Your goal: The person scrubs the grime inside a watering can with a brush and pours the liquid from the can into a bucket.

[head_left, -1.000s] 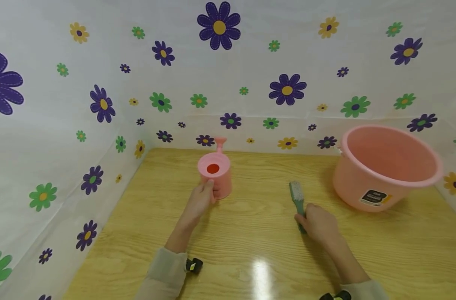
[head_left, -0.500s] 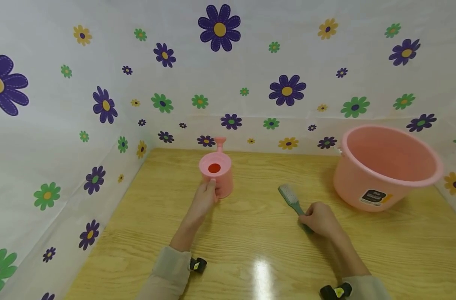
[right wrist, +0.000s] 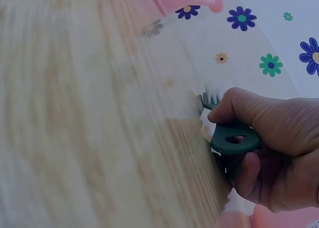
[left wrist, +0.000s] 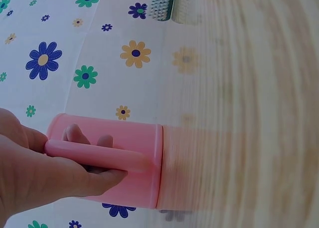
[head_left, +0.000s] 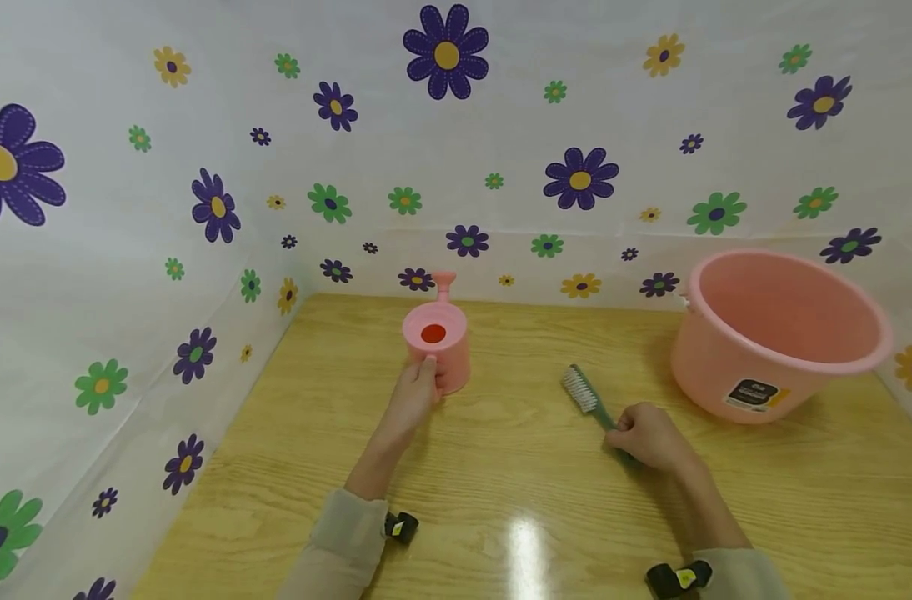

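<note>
A pink watering can [head_left: 456, 360] stands upright on the table, its spout pointing to the back wall and a red opening in its top. My left hand [head_left: 411, 402] grips its handle [left wrist: 97, 154], fingers passing through the loop in the left wrist view. To the right, my right hand [head_left: 649, 438] holds a green scrub brush [head_left: 604, 419] by the handle end, thumb on top. The brush slants away to the left, its white bristles [head_left: 578, 392] turned towards the watering can. In the right wrist view a hole shows in the brush handle [right wrist: 219, 144].
A large pink bucket [head_left: 699, 375] with a label stands at the back right, beyond my right hand. Flower-patterned sheeting [head_left: 516, 200] lines the back and sides of the wooden table [head_left: 501, 433]. Light glares off the table's front.
The brush has swung its head to the left and rolled, so the bristles now face left. My right hand has shifted slightly right. The watering can stays in my left hand's grip.
</note>
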Motion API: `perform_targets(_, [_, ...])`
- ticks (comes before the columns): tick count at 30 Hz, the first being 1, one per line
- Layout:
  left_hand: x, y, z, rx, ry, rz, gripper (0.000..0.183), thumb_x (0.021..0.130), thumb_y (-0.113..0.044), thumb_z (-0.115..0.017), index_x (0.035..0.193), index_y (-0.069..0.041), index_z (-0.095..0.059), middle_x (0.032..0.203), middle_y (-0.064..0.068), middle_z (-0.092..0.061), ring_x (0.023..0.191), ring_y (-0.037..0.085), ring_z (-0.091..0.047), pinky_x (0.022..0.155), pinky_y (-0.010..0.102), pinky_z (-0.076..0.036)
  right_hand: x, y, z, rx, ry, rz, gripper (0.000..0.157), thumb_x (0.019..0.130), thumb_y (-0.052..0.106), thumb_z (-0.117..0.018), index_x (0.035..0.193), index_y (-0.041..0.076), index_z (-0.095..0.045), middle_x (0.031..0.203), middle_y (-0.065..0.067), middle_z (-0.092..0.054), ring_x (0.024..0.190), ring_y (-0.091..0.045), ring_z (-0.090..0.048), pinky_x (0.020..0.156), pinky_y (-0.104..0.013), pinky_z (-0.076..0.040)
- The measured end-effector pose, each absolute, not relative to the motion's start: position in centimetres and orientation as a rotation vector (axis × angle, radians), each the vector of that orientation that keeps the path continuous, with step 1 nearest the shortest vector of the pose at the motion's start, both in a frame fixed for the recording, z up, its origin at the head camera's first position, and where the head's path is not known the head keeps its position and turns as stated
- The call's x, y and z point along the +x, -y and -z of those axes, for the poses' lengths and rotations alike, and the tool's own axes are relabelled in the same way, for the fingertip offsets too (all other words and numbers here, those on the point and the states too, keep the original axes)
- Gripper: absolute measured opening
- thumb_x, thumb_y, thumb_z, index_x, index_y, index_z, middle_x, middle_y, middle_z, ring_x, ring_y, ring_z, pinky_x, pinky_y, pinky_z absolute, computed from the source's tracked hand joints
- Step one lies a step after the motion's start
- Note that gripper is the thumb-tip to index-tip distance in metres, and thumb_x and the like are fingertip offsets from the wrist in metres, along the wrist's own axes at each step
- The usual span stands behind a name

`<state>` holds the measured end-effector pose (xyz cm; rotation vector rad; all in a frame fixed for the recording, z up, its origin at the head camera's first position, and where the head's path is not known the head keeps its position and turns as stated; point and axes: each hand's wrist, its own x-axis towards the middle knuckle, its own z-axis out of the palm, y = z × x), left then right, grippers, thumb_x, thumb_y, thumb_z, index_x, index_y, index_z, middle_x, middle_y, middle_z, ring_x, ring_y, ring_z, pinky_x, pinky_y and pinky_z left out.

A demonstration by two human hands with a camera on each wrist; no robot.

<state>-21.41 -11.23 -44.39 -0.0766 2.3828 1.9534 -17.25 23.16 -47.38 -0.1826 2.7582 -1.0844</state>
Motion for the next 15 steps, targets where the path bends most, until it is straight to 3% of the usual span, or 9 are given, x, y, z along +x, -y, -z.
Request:
perform_targets(9, [-21.50,11.17,44.36,-0.053,-2.353,-1.955,0.038,0.109,-0.026,-0.031,0.093,0.001,-0.053,0.066,-0.001,-0.037,0.065,0.015,-0.039,0.068,0.030,-0.038,-17.03,-23.46,47.81,-0.242,-2.769,1.130,0.021,0.086,0.012,-0.066,0.068,0.009,-0.054,0.059,0.005,-0.042,0.052,-0.010,-0.042,0.047,-0.023,-0.033])
perform_targets(15, [-21.51,10.87,44.33,-0.185,-2.322,-2.000,0.036,0.107,-0.027,-0.032,0.098,0.000,-0.054,0.082,0.003,-0.048,0.077,0.017,-0.047,0.075,0.033,-0.042,-16.78,-23.71,47.82,-0.225,-2.814,1.161,0.015,0.094,0.015,-0.063,0.082,0.006,-0.060,0.064,0.001,-0.047,0.055,-0.012,-0.044,0.050,-0.025,-0.036])
